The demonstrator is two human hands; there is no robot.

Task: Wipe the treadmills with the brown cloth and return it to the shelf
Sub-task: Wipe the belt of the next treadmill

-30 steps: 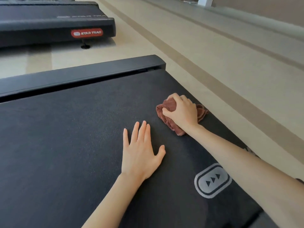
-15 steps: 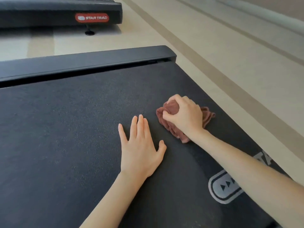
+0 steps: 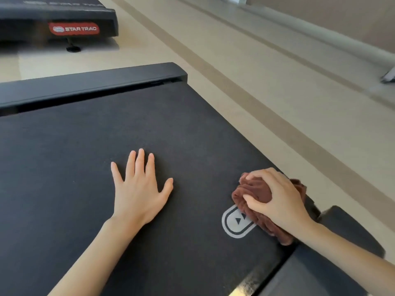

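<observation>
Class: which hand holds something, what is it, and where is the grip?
The right hand grips the bunched brown cloth over its top, pressing it on the treadmill belt. The left hand lies flat on the belt, holding nothing.

Bare left hand (image 3: 139, 193), bare right hand (image 3: 280, 201), slim forearms (image 3: 100, 251) uncovered down to the frame edge

Head-high — close, down onto treadmill (image 3: 64, 163)
</observation>
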